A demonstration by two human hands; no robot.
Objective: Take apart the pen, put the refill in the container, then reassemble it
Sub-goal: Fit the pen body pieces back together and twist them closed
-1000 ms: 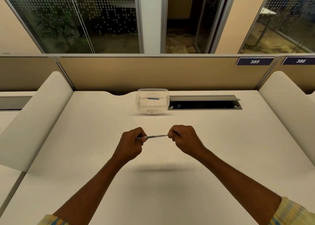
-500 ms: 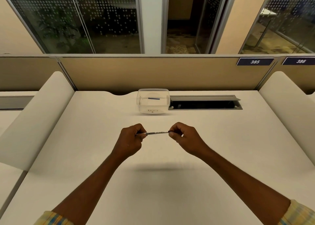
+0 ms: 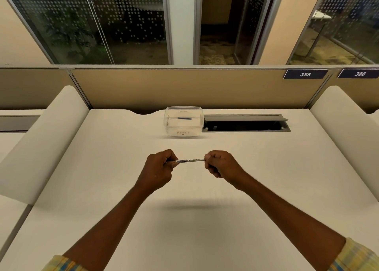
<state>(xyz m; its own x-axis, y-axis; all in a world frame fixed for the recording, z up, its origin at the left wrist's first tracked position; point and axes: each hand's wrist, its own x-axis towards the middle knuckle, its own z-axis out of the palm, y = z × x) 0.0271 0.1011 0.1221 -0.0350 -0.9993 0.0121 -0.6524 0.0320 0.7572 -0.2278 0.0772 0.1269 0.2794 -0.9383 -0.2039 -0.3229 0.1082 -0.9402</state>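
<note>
While both hands hover above the worktop (image 3: 266, 168), the pen (image 3: 189, 160) lies left-to-right between them. Left hand (image 3: 159, 171) and right hand (image 3: 220, 164) each pinch an end; the container (image 3: 170, 127) sits beyond.

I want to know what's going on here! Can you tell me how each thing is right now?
pen: in one piece, held level above the desk
left hand: shut on the pen's left end
right hand: shut on the pen's right end
container: open, a thin blue stick inside
cable hatch: lid open
</note>
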